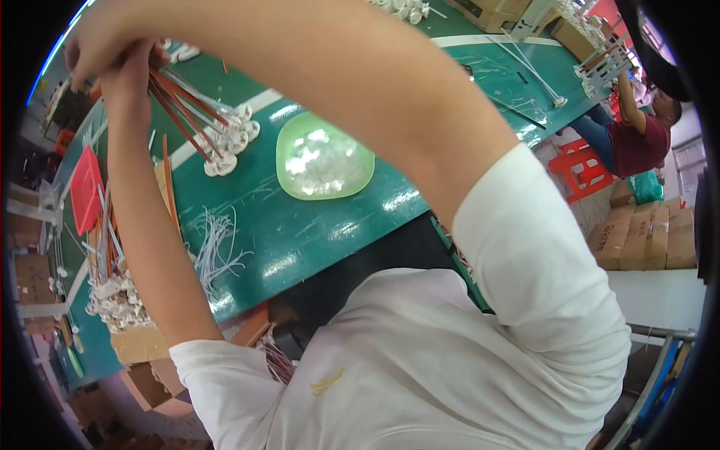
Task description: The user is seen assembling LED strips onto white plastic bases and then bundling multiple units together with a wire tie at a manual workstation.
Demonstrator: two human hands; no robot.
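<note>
Both my hands meet at the far upper left, high above the green table. My left hand (132, 69) is closed at a bundle of brown and white wires (178, 105), which comes out beside its wrist. White round end pieces (229, 141) fan out at the bundle's lower right end. My right hand (101, 39) reaches across from the right and overlaps the left one, its fingers curled. What those fingers hold is hidden. A light green bowl (283, 169) of small clear pieces (328, 161) stands right of the bundle.
Loose white wires (217, 244) lie near the front edge of the green table (300, 247). At left are a red basket (87, 187) and a heap of white-ended wires (116, 300). A person (637, 135) sits far right, near a red stool (577, 172) and cardboard boxes (637, 236).
</note>
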